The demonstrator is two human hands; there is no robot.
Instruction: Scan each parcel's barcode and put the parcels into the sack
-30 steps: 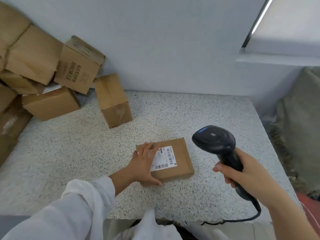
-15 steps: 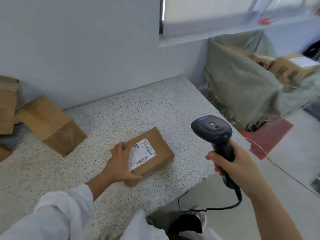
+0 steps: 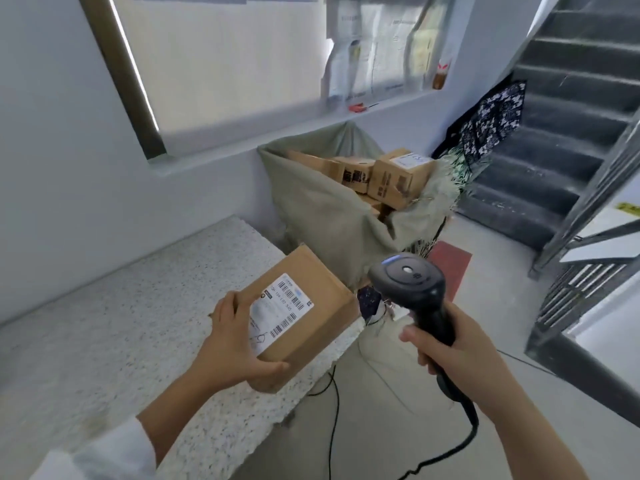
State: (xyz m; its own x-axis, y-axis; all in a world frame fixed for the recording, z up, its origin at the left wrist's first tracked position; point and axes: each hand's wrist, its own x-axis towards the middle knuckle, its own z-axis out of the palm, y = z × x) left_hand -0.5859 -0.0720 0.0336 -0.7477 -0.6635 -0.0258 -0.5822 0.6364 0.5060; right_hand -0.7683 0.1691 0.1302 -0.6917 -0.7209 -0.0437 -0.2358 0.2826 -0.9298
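A person's left hand (image 3: 232, 344) grips a brown parcel (image 3: 311, 296) at the right-hand edge of a speckled desk (image 3: 121, 323). The fingers (image 3: 227, 306) are curled over the parcel's top-left edge and the thumb is pressed along its near side, so the box runs out to the right and away from them, with 1 corner past the desk edge. Whether it rests on the desk or is lifted just clear cannot be told. Its white label (image 3: 280, 310) faces up beside the fingertips, barcodes uncovered. The right hand (image 3: 460, 351) is clenched round the handle of a black scanner (image 3: 412, 289), whose head stands just right of the parcel's far corner and apart from it, with the cable (image 3: 332, 410) trailing below. Beyond both hands, past the end of the desk, a grey-green sack (image 3: 322, 209) stands open with at least 3 boxes (image 3: 398, 178) already inside, so part of the job looks done. Nothing here shows whether this barcode has been read. The parcel's position near the sack suggests it is on its way in, and it is not yet in the sack. How many parcels wait behind it cannot be seen from this angle
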